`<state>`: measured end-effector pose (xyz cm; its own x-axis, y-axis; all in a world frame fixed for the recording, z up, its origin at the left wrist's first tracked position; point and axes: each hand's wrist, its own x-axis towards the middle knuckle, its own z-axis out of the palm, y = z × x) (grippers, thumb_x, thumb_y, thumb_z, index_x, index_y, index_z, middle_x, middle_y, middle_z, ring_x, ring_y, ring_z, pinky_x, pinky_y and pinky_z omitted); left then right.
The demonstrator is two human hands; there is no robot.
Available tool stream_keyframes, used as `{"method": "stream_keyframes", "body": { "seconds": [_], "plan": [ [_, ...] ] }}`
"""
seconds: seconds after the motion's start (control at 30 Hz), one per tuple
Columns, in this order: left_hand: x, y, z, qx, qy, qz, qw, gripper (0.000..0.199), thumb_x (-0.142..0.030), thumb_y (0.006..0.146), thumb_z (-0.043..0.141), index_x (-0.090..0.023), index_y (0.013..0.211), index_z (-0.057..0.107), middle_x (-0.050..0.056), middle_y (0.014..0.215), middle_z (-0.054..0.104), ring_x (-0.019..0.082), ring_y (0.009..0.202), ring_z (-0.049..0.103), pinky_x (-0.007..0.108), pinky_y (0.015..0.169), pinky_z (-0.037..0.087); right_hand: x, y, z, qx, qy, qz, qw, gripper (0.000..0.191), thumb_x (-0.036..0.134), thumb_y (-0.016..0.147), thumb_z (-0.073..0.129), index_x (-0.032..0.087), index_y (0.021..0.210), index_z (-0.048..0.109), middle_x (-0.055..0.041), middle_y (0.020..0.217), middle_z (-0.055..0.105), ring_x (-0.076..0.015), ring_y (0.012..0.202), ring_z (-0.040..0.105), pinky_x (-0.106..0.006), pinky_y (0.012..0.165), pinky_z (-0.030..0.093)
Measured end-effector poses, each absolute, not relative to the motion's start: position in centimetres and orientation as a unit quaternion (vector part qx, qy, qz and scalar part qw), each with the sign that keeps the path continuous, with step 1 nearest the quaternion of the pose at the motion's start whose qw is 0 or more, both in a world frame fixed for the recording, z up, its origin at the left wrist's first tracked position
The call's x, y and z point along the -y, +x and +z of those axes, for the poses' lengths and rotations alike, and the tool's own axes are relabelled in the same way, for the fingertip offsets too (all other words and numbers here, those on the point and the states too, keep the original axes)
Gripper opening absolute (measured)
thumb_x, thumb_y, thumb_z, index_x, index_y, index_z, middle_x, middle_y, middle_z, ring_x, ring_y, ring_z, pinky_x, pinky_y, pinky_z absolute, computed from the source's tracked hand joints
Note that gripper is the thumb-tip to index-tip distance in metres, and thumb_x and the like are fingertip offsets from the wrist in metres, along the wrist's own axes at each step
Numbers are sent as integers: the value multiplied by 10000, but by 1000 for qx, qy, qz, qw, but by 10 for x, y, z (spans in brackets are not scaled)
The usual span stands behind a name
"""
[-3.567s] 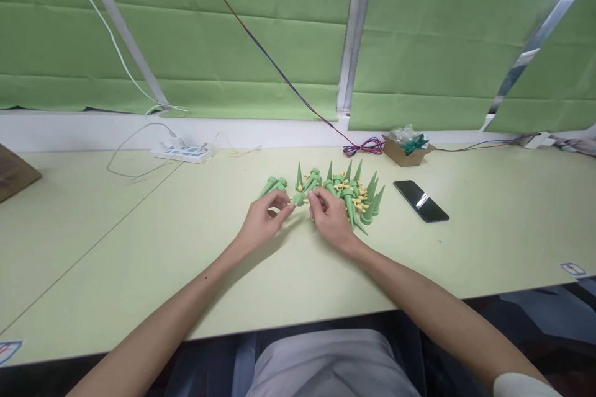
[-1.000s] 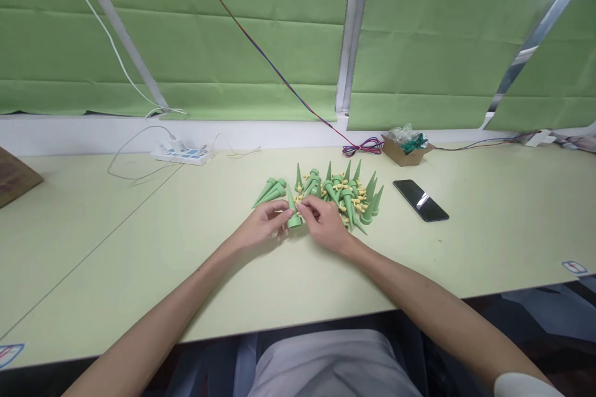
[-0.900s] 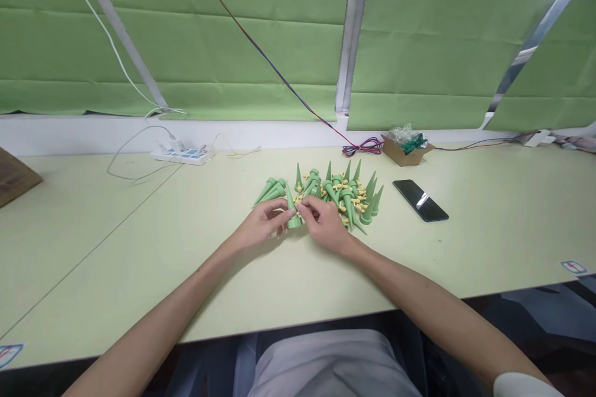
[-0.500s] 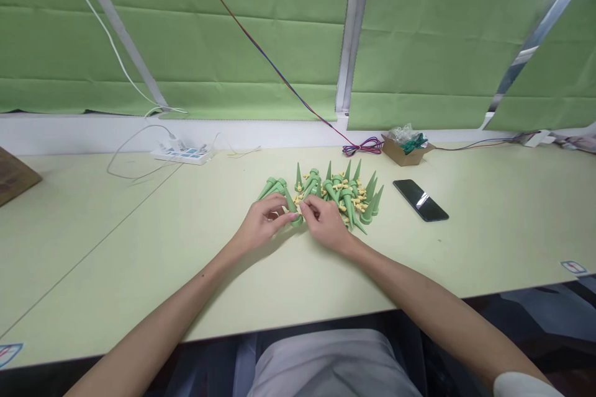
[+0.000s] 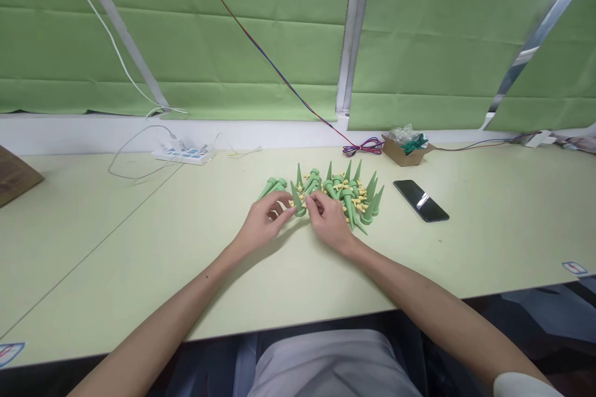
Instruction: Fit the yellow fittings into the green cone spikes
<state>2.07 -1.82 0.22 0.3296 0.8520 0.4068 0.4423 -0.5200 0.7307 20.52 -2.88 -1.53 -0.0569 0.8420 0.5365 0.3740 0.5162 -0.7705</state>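
Observation:
Fingertips of my left hand [image 5: 266,217] close on a green plant watering spike [image 5: 297,200], which stands nearly upright with its wide base down. My right hand [image 5: 329,218] is just to the right, thumb and index finger pinched together; whatever is between them is too small to make out. Behind and right of my hands lies a pile of similar green spikes [image 5: 347,196] mixed with small yellow valve pieces [image 5: 360,205]. Two or so more spikes [image 5: 268,187] lie on their sides beyond my left hand.
A black phone [image 5: 421,201] lies right of the pile. Behind it stands a small cardboard box [image 5: 404,154] with plastic wrap and green material, beside a coiled red-blue cable [image 5: 362,147]. A white power strip [image 5: 184,154] sits at the back left of the table [image 5: 139,273].
The spike at my left fingertips has shifted slightly away from me and to the right, and leans less. My right hand has moved slightly right, drawing a little apart from the left.

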Motion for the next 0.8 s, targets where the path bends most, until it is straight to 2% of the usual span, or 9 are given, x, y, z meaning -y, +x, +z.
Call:
{"method": "stream_keyframes", "body": {
  "seconds": [0.07,0.13,0.23,0.33,0.43,0.53,0.8],
  "plan": [
    [19,21,4,-425,762,407,271,283,-476,917,620,-198,966,640,39,910,672,132,651,596,252,549,497,29,206,-14,686,-442,220,535,271,364,995,454,223,765,481,36,605,452,-128,527,393,-280,558,314],
    [20,21,5,-431,754,404,287,315,-499,932,592,-194,866,635,18,762,643,126,575,553,246,490,458,30,206,-14,683,-438,224,539,266,366,1002,448,223,780,486,37,606,448,-129,531,396,-277,562,317],
    [19,19,6,-439,750,368,331,524,-563,977,480,-184,640,611,6,547,545,116,468,472,248,430,390,31,206,-13,692,-426,232,535,270,369,1009,441,227,783,479,35,607,445,-132,541,405,-274,569,324],
    [17,18,6,-434,750,324,381,697,-635,987,384,-186,499,600,25,453,518,115,413,452,261,425,378,33,205,-13,707,-417,231,523,279,366,1016,428,229,777,472,28,623,463,-134,552,416,-274,572,331],
    [16,18,5,-417,745,304,423,732,-677,971,368,-183,517,659,63,494,596,136,439,512,279,457,426,32,205,-14,723,-400,227,515,279,358,1020,420,229,782,483,26,628,471,-136,555,424,-278,575,340],
    [14,18,2,-415,720,308,462,695,-693,949,412,-164,620,720,93,605,677,151,488,567,278,463,447,32,206,-15,732,-391,227,510,269,357,1020,421,229,796,497,26,633,477,-136,555,431,-280,580,349],
    [7,14,-7,-434,688,309,492,649,-707,928,466,-143,794,758,103,682,682,160,535,596,268,438,423,30,206,-17,733,-383,238,509,249,361,1021,431,227,830,517,32,632,484,-133,550,444,-273,584,356]
  ]
}}
